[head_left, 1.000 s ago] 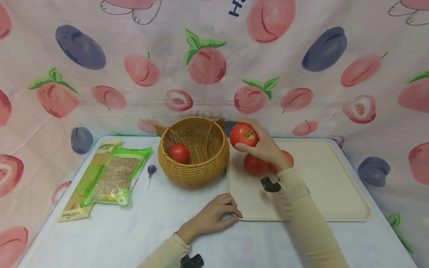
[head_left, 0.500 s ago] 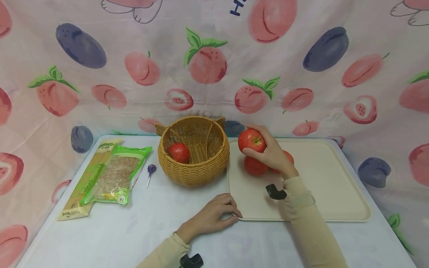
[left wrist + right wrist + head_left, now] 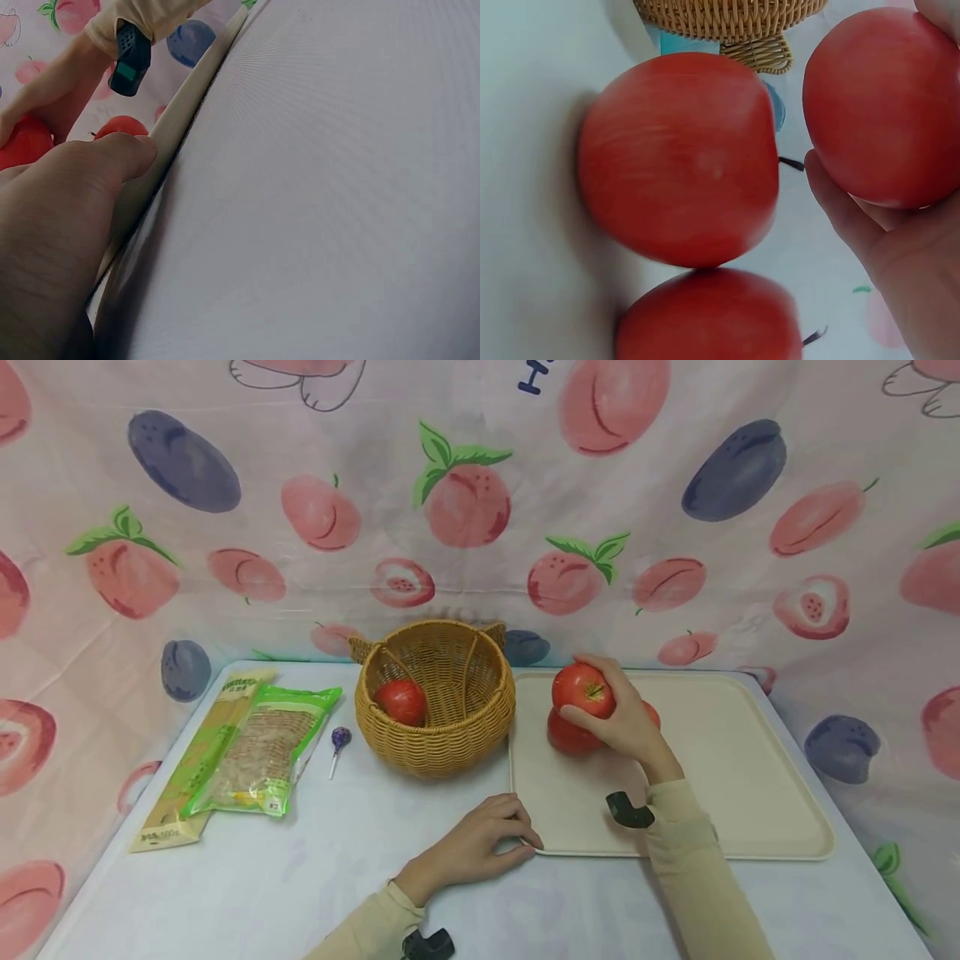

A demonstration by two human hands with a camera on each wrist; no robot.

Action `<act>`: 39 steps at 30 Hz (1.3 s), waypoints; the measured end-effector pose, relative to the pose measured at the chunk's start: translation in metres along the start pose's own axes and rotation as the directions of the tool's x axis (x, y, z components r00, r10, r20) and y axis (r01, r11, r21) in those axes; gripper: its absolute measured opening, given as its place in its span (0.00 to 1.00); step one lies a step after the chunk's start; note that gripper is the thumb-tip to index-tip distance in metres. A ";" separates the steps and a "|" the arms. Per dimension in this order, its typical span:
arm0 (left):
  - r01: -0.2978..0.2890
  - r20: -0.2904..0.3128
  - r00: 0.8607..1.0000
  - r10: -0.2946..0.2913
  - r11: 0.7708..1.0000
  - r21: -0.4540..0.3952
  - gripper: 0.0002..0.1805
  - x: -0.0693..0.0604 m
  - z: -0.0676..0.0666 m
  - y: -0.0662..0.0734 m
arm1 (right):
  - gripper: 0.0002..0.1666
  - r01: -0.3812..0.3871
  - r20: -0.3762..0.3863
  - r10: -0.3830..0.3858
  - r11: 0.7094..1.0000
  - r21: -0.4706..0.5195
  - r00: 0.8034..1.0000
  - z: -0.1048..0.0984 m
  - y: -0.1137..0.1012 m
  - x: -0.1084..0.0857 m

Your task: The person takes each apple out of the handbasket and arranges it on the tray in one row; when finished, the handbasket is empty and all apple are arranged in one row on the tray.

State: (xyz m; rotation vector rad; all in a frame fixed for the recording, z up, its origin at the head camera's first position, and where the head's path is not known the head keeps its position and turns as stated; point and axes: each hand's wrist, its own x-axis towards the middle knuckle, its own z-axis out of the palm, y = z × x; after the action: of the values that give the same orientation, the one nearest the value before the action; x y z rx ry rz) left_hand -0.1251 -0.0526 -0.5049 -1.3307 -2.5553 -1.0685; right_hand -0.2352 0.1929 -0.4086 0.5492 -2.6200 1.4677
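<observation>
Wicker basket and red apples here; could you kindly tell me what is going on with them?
A person's right hand holds a round red apple above a beige rectangular tray, where two more red apples sit side by side. The left hand touches the tray's near left corner. Another red apple lies inside the round brown wicker basket.

Has basket [image 3: 435, 753] left of tray [image 3: 750, 760], apple [image 3: 401, 702] inside, two apples [image 3: 679, 161] on tray, another apple [image 3: 581, 689] above in right hand [image 3: 633, 722], lollipop [image 3: 341, 738], then packets [image 3: 258, 747], left of basket.
</observation>
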 end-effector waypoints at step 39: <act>0.018 -0.002 1.000 -0.018 1.000 -0.004 0.04 -0.001 0.002 -0.001 | 0.45 -0.218 -0.229 0.210 0.976 -0.010 0.951 -0.052 0.031 -0.032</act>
State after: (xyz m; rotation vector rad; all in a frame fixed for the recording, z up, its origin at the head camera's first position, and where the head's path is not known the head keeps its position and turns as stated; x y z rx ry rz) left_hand -0.1253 -0.0529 -0.5071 -1.3093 -2.5698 -1.0779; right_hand -0.2214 0.2595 -0.4138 0.0864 -2.5810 1.4377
